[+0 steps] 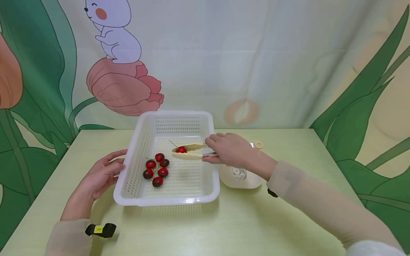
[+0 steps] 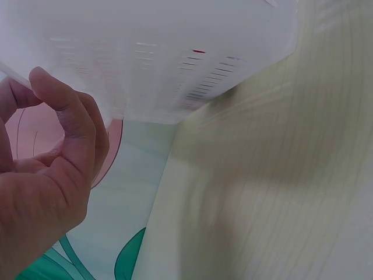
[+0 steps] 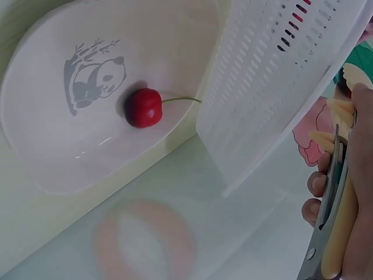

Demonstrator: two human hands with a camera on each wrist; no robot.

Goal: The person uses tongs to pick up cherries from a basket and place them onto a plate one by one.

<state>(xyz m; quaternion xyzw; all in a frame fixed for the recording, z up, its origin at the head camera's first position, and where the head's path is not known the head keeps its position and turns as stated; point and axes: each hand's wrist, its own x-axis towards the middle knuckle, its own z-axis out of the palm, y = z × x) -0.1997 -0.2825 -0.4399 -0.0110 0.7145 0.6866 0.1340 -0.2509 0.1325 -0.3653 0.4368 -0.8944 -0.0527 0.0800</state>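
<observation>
My left hand [image 1: 104, 174] holds the rim of a white plastic basket [image 1: 168, 202] at its left side, fingers curled at the edge. In my right hand [image 1: 229, 149] is a pair of tongs [image 1: 189, 156] with cream tips and metal arms, reaching over the basket. Between the tong tips sits a red cherry [image 1: 181, 150] with its stem pointing up. Several dark red cherries [image 1: 157, 181] lie on the basket floor, left of the tongs. A white dish [image 3: 52, 140] with a grey panda print, partly hidden under my right arm, bears one red cherry [image 3: 144, 108] with a stem.
The basket and dish are side by side on a pale green-yellow table [image 1: 256, 220]. A printed curtain [image 1: 198, 64] with a cartoon animal and flowers hangs right behind the table's far edge. The basket's slotted wall [image 3: 262, 87] rises beside the dish.
</observation>
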